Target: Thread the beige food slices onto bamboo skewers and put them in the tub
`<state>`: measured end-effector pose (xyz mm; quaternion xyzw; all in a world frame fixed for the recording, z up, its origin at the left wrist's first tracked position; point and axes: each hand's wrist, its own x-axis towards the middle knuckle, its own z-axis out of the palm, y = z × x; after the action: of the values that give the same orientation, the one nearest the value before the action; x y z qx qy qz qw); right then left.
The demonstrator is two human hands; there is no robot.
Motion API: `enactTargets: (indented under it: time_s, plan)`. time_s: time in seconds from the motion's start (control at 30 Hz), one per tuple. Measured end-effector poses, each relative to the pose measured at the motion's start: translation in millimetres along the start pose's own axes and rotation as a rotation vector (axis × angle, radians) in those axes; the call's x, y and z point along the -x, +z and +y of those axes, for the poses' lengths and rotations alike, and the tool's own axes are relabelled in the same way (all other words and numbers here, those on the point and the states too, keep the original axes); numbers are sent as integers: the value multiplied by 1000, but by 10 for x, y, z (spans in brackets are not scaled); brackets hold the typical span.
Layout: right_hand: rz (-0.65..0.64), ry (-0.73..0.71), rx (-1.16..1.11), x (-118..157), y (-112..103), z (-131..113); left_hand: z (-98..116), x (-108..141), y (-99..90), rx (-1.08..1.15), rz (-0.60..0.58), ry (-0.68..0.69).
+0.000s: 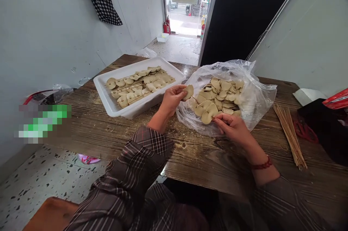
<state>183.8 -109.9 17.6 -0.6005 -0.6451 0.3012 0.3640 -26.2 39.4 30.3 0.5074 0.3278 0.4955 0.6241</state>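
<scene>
My left hand [174, 98] pinches a round, flat beige slice [188, 92] near the front left edge of the plastic bag. Closed round the end of a thin wooden skewer, my right hand [230, 125] is lower and further right. Two or so overlapping beige slices [208, 112] are threaded on that skewer, whose tip points up and left toward the slice in my left hand. Behind them, a heap of loose slices [224, 91] lies in the open clear plastic bag [255, 106]. A white tray [108, 102] on the left holds rows of skewered slices [136, 95].
On the wooden table [185, 162], a bundle of bare skewers [290, 135] lies at the right, beside red-handled scissors [306, 129] and a black item [323, 129]. A white paper-like piece [310, 97] is at the back right. Beyond the table stands a glass door [187, 6].
</scene>
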Motion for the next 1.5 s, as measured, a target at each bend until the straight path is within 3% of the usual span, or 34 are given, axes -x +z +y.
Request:
enactTargets:
  time_s: [0.2, 0.5, 0.67, 1.23, 1.5]
  plan:
    - [12, -4, 60, -10, 13, 31, 8, 25, 24, -76, -28, 57]
    - [81, -13, 116, -18, 81, 18, -58, 21, 48, -312, 40, 172]
    - [116, -30, 123, -30, 113, 8, -92, 28, 62, -327, 1, 166]
    - [147, -80, 63, -2, 129, 52, -15, 43, 36, 134, -40, -111]
    - [153, -92, 71, -11, 134, 65, -25, 32, 27, 207, -59, -134]
